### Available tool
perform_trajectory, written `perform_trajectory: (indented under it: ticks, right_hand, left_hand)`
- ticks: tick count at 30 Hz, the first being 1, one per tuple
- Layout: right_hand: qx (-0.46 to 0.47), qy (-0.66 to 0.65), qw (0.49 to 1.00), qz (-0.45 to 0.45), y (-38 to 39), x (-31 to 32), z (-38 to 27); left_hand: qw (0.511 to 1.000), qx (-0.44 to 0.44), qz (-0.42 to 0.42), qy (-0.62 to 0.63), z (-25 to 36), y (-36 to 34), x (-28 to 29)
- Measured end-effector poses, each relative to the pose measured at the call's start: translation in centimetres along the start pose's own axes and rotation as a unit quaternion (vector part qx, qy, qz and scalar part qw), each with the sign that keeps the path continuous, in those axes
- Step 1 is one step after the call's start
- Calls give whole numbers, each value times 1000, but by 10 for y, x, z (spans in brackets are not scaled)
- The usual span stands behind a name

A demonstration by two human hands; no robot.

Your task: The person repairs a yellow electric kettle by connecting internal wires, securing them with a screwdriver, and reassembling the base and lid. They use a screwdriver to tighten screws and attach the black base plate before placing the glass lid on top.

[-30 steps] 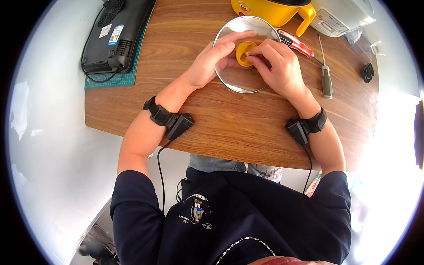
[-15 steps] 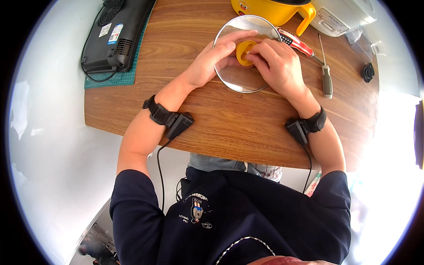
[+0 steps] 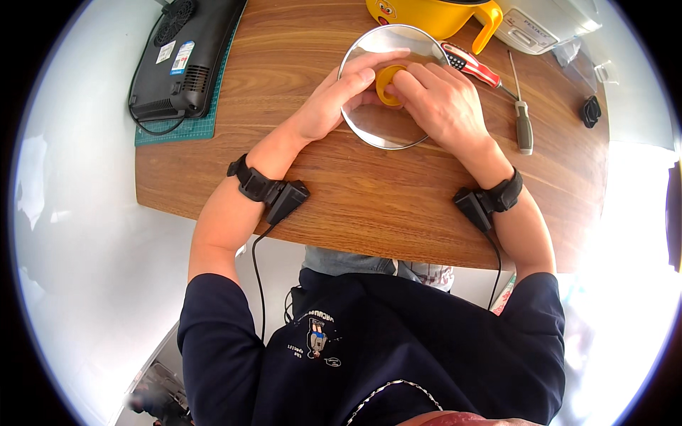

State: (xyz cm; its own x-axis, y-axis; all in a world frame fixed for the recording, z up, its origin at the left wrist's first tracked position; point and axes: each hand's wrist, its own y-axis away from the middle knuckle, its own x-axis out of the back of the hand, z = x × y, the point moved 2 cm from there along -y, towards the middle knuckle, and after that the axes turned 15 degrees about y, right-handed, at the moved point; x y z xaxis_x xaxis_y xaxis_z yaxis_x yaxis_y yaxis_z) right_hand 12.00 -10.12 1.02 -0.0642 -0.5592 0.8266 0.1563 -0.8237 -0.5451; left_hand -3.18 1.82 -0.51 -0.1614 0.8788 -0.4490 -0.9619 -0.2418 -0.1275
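A round glass pot lid [image 3: 387,133] with a thin metal rim is held above the wooden table. My left hand [image 3: 330,103] grips its left side, thumb on the near face and the other fingers seen through the glass behind it. At the lid's centre is a yellow round knob [image 3: 383,91], hollow on the side facing me. The bent fingers of my right hand [image 3: 446,105] reach into this hollow and cover part of it. Whether they pinch a small part inside is hidden.
Beyond the lid stands a yellow pot [image 3: 415,23]. To the right lie a red-handled screwdriver [image 3: 477,71], a grey-handled screwdriver [image 3: 524,128] and a small black part [image 3: 590,112]. A white appliance [image 3: 529,32] stands far right. At left, a black appliance [image 3: 167,71] lies on a green cutting mat [image 3: 174,133].
My right fingers have shifted left and curled further over the yellow knob, hiding more of its hollow. My left hand keeps its hold on the lid.
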Motion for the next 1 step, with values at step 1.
perform_trajectory:
  ticks: [1]
  right_hand:
    - [-4,-1,1000,-10,0,0,0]
  left_hand:
    - [1000,4,0,12,0,0,0]
